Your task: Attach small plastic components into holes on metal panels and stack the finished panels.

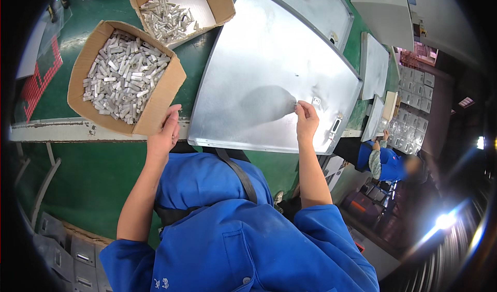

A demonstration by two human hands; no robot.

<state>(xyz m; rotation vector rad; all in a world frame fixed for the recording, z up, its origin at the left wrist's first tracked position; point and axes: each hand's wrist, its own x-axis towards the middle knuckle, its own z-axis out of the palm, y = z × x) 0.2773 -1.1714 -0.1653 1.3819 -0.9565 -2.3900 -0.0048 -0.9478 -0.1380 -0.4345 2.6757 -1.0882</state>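
A large shiny metal panel (259,59) lies in front of me on the table. My right hand (307,121) is over its right part, thumb and forefinger pinched on something tiny beside a small cutout; the piece is too small to name. Beside the near right corner of a cardboard box (158,103), my left hand (164,132) is closed, fingers curled and tips together. Whether anything is between them cannot be seen. Many short whitish-grey cylindrical pieces (124,75) fill this box.
Behind it stands a second cardboard box (220,2) with thinner pin-like pieces (165,18). Another metal panel (316,5) lies beyond mine. A white metal case (383,12) is at the far right. A person in blue (385,162) works farther right. Grey metal boxes (83,261) are stacked lower left.
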